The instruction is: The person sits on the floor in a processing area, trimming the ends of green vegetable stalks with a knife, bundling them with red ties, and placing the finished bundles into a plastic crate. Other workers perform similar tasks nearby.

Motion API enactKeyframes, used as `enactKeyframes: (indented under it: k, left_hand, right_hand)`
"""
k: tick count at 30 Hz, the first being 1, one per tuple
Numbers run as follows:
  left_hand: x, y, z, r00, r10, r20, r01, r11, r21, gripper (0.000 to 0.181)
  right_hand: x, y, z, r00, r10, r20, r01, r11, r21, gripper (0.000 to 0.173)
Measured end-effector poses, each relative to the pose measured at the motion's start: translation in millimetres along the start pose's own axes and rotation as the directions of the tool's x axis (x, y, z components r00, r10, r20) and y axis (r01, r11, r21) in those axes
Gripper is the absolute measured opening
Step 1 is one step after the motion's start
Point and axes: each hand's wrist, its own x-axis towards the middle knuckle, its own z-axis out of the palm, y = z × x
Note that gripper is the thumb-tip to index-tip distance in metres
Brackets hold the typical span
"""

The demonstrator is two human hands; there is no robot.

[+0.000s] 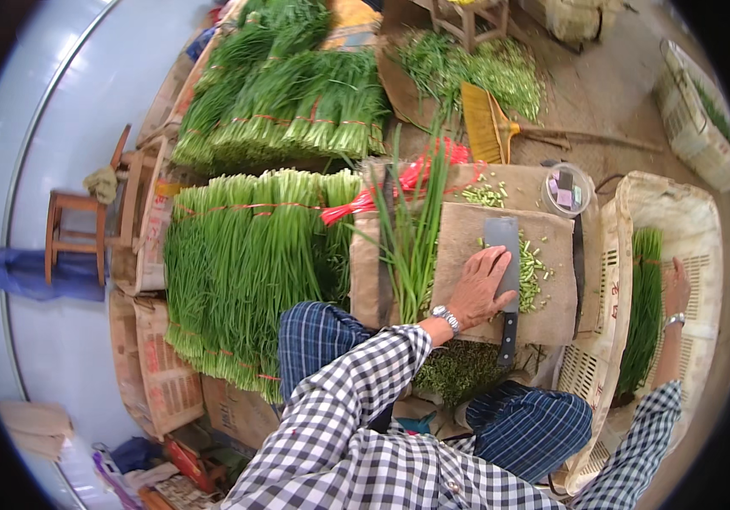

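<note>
My left hand (481, 285) lies flat over the blade of a cleaver (502, 233), fingers forward and thumb apart. The cleaver rests on a brown board-like surface (467, 229), its black handle towards me. Chopped pale stem ends (532, 271) lie right of the blade. Loose long green chives (417, 255) lie on the left of the work surface. Inside a white plastic crate (703, 229) at my right, a tied chive bundle (644, 306) lies lengthwise. My right hand (677, 290) is down in this crate beside the bundle, fingers extended; its palm is partly hidden.
Tied chive bundles (243, 255) are stacked at left, with more bundles (314, 102) beyond. Red plastic twine (365, 203) and a clear round tub (567, 190) sit on the work surface. A yellow broom (486, 124) lies by trimmings (499, 73). A wooden stool (74, 203) stands far left.
</note>
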Motion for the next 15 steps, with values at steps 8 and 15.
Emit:
enactKeyframes:
  k: [8, 15]
  left_hand:
    - [6, -19, -138, 0.953, 0.013, -0.302, -0.006, 1.000, 0.025, 0.051]
    - [-76, -177, -253, 0.688, -0.423, -0.589, 0.566, 0.821, 0.072, 0.044]
  right_hand:
    - [-64, -233, -102, 0.984, -0.173, -0.044, 0.178, 0.916, 0.361, 0.026]
    - [-160, -378, -64, 0.912, -0.398, 0.099, 0.296, 0.805, 0.515, 0.023]
